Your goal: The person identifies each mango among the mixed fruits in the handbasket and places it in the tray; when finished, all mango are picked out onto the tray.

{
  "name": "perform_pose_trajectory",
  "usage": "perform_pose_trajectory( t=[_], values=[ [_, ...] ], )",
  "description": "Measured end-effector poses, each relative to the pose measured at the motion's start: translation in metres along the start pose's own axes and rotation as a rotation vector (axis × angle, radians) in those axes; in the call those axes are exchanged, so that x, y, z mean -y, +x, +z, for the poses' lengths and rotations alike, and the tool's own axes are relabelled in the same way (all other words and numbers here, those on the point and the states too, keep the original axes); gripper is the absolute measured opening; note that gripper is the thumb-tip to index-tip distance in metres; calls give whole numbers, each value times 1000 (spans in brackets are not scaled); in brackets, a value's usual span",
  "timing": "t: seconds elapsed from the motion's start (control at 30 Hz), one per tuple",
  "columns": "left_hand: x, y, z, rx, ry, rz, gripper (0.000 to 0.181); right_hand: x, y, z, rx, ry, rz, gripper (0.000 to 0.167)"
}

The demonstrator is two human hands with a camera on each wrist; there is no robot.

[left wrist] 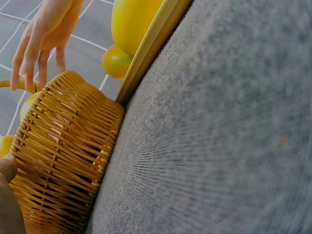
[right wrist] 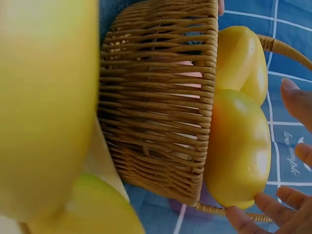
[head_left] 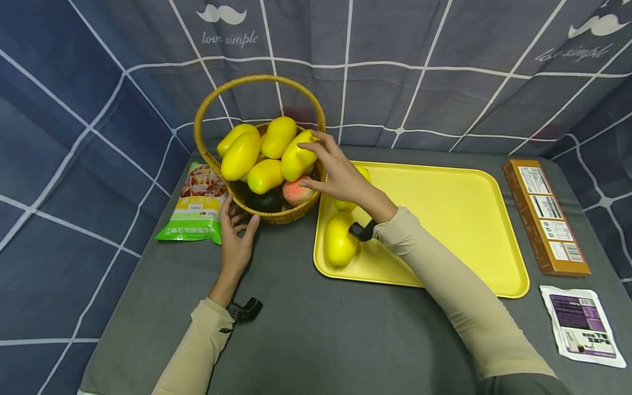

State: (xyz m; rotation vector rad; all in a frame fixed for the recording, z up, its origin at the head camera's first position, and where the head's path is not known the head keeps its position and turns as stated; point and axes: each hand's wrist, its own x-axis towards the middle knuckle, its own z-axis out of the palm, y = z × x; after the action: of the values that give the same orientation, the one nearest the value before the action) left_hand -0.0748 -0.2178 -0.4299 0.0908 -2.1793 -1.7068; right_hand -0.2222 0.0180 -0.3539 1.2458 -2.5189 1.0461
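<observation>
A wicker basket [head_left: 291, 215] with a tall handle holds several yellow mangoes [head_left: 241, 156], a dark avocado [head_left: 266, 202] and a pink peach [head_left: 296, 191]. My right hand [head_left: 340, 173] is over the basket's right side, its fingers spread about the rightmost mango [head_left: 298, 156]. In the right wrist view fingertips touch or nearly touch the end of that mango [right wrist: 239, 151], while the thumb stands apart from it. My left hand [head_left: 237, 236] rests at the front left of the basket; the left wrist view shows one fingertip [left wrist: 9, 165] against its rim.
On the right lies a yellow tray [head_left: 444, 219] with a yellow mango [head_left: 340, 240] and more yellow fruit partly behind my right hand. A green food bag [head_left: 195, 211] lies left of the basket. A brown box [head_left: 547, 216] and a white-purple pouch [head_left: 582, 325] are at far right.
</observation>
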Motion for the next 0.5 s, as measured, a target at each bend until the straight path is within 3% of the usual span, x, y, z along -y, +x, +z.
perform_pose_trajectory(
  t=[0.13, 0.3, 0.5],
  values=[
    [0, 1, 0, -5, -1, -2, 72, 1, 12, 3, 25, -34, -22, 70],
    [-1, 1, 0, -7, -5, 4, 72, -1, 23, 7, 90, -63, 16, 72],
    [-1, 0, 0, -8, -1, 2, 72, -5, 30, 9, 94, -83, 52, 76]
  ],
)
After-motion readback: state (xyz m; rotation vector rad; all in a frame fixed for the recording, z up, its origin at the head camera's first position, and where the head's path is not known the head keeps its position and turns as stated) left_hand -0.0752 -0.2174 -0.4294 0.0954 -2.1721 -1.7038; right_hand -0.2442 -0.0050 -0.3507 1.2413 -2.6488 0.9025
